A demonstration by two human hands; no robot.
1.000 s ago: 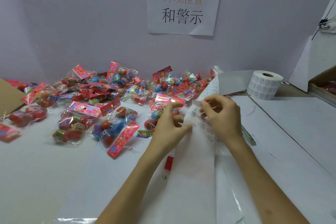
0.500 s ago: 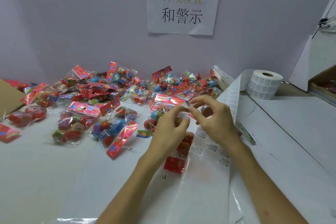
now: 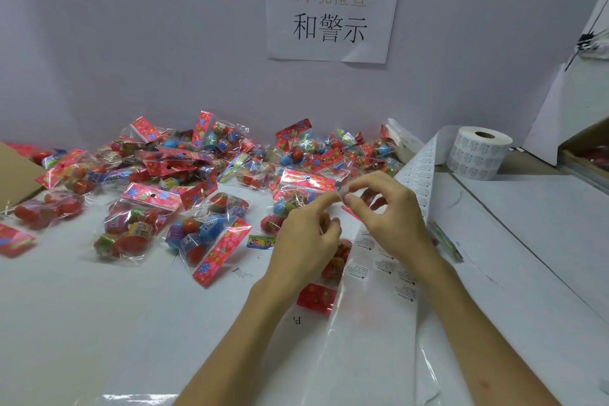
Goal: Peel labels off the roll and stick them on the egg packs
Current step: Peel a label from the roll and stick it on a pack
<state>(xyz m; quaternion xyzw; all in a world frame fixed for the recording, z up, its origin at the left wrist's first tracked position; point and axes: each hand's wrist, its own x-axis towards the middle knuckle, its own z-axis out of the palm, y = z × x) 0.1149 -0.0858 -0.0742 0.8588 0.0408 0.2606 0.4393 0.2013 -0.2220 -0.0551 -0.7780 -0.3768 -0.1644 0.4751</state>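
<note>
A white label roll [image 3: 479, 153] stands at the back right, and its backing strip [image 3: 389, 273] runs down the table toward me with printed labels on it. My left hand [image 3: 304, 237] and my right hand [image 3: 385, 208] meet above the strip, fingertips pinching a small clear label [image 3: 342, 193] between them. An egg pack [image 3: 334, 260] with a red header lies under my hands, partly covered by the strip. Many more egg packs [image 3: 211, 237] in clear bags are heaped across the back and left.
A paper sign [image 3: 333, 6] with printed characters hangs on the wall. A brown cardboard piece [image 3: 14, 171] sits at the far left. A box edge [image 3: 583, 152] and white panel are at the right. One loose small sticker [image 3: 260, 242] lies on the table.
My hands lifted off the backing strip with a peeled label held between the fingertips. The strip dropped flatter and shifted right, uncovering the egg pack beneath.
</note>
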